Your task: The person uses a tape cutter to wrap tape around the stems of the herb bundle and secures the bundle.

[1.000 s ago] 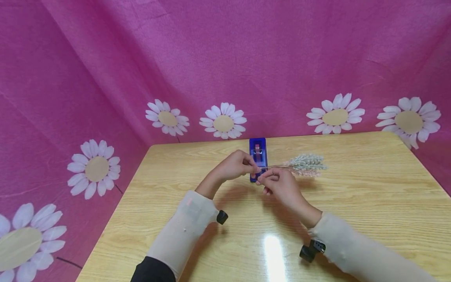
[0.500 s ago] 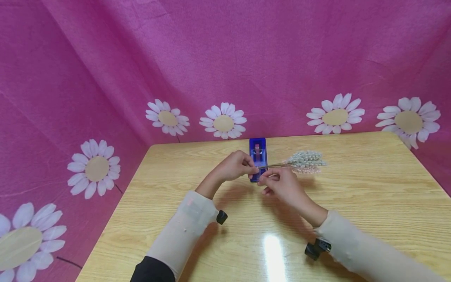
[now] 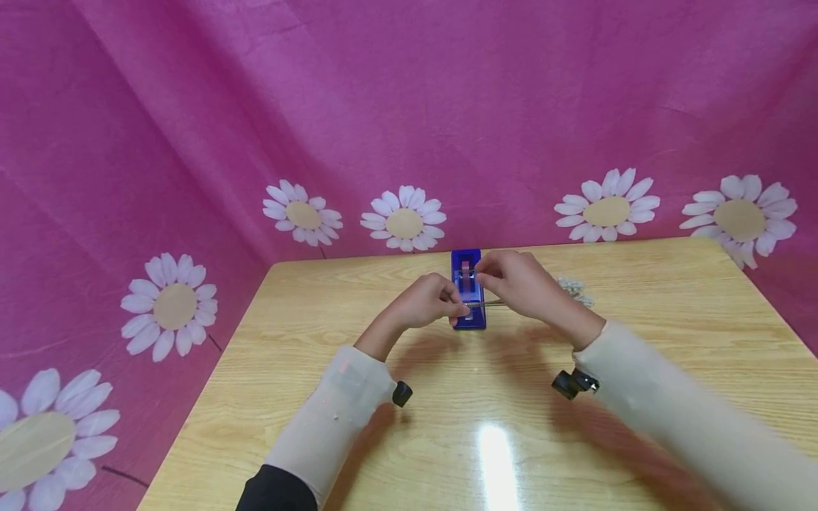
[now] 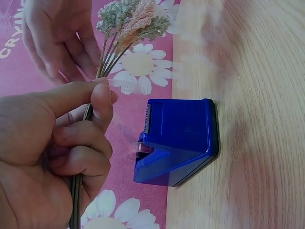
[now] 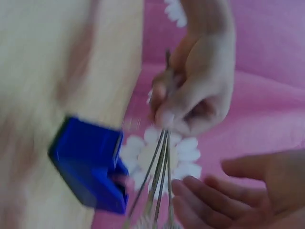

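In the left wrist view my left hand grips a bundle of thin artificial flower stems, thumb and forefinger pressed together near the top. Green and pink flower heads spread above that grip. A short piece of clear tape sticks out from the fingertips. My right hand is over the stems, close to the blue tape dispenser. In the right wrist view its fingers are loosely bent beside the stems and hold nothing. In the head view it hides most of the flower heads.
The dispenser, with its metal cutting edge and tape roll, stands on the wooden table near the back edge. A pink cloth printed with white daisies hangs behind and to the left.
My right hand has moved away from the left fingertips, up and slightly right, and now covers part of the flowers. The left hand has stayed nearly still on the stems.
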{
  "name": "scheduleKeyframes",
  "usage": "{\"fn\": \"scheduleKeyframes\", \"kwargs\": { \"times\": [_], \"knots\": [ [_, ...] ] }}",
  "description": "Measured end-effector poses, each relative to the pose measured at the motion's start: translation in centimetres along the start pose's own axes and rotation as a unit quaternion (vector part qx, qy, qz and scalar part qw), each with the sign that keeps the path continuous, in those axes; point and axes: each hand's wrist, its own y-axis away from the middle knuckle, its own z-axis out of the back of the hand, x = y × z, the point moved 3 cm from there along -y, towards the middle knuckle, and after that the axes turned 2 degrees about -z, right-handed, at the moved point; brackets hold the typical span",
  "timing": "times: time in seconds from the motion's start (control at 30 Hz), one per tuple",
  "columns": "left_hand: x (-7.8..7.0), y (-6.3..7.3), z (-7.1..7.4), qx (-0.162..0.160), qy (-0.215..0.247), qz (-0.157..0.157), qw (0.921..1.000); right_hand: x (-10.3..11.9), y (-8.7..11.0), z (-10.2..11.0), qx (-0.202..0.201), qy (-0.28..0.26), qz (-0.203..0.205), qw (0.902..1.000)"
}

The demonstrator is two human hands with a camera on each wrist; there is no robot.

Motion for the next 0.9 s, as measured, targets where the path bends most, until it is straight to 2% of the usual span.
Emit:
{"fn": "scheduleKeyframes", "kwargs": {
  "times": [0.1,0.2,0.4,0.57,0.9],
  "knots": [
    [0.1,0.0,0.0,-0.001,-0.007,0.000,1.0000,-0.2,-0.9,-0.4,0.063,0.054,0.009,0.9965],
    [0.2,-0.1,-0.1,-0.005,-0.012,-0.007,0.9999,-0.6,-1.4,-1.0,0.119,0.078,0.017,0.9897],
    [0.1,-0.1,-0.2,-0.011,-0.007,-0.005,0.9999,-1.5,-1.5,-1.7,0.193,0.036,-0.009,0.9806],
    [0.1,-0.2,-0.4,-0.015,-0.004,0.004,0.9999,-2.0,-1.4,-2.3,0.209,0.000,-0.025,0.9776],
    [0.1,-0.3,-0.4,-0.020,-0.005,0.005,0.9998,-2.4,-1.0,-2.6,0.177,-0.027,-0.036,0.9832]
  ]
}}
